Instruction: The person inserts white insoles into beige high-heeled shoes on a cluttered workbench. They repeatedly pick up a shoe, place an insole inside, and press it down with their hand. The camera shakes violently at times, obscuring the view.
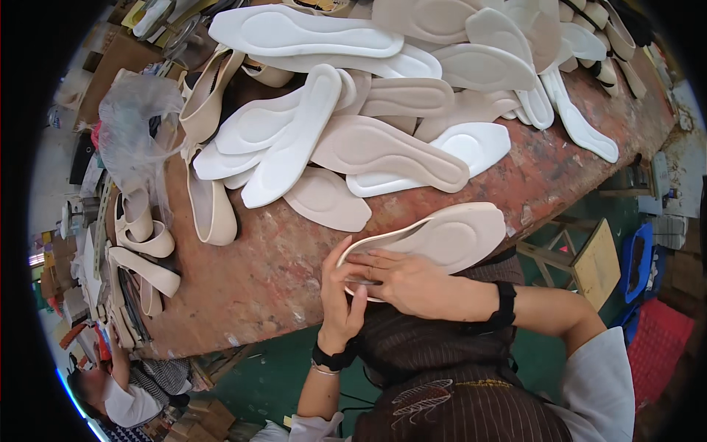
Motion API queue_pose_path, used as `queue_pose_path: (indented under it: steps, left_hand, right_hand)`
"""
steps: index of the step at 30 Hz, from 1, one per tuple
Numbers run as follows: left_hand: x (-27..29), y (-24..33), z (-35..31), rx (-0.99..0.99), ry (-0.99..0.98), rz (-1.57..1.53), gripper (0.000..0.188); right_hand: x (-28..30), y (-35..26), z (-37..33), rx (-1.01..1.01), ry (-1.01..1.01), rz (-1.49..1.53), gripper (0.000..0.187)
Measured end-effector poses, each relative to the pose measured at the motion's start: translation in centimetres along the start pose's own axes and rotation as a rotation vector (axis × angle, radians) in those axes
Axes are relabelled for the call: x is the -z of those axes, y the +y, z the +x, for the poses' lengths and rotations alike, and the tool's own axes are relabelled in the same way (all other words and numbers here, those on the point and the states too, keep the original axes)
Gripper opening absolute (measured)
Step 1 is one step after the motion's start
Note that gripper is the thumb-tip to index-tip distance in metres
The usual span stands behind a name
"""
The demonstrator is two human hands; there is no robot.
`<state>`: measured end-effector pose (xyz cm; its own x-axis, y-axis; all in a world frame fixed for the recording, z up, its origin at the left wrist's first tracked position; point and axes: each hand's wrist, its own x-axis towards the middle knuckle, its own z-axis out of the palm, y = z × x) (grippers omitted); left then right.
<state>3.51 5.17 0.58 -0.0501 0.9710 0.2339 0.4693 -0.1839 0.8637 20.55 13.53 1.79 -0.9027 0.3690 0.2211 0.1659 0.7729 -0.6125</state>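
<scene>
A beige insole (468,236) is held at the table's near edge, its broad end pointing right and its narrow end curled up between my hands. My left hand (340,298) is wrapped round that narrow end from the left, thumb on the near side. Reaching in from the right, my right hand (412,283) lies across the insole with its fingers pressed into the curled part; its thumb is hidden. Beyond my hands lies a loose pile of insoles, among them a white insole (294,147) and another beige insole (390,151).
Beige shoes (213,199) stand along the left of the worn red-brown table (272,272), beside a clear plastic bag (136,121). A wooden stool (595,265) is at the right. Another person (132,394) sits at the lower left.
</scene>
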Motion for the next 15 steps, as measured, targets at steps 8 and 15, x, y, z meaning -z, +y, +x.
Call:
queue_pose_path:
  steps: [8, 15]
  left_hand:
    - [-1.4, 0.6, -0.3, 0.078, 0.106, 0.047, 0.032]
    - [-5.9, 6.9, -1.4, 0.028, -0.267, 0.457, 0.071]
  right_hand:
    - [2.6, -1.9, -2.7, -0.227, 0.013, -0.345, 0.032]
    - [8.6, 1.8, -2.2, -0.695, 0.605, -0.73, 0.045]
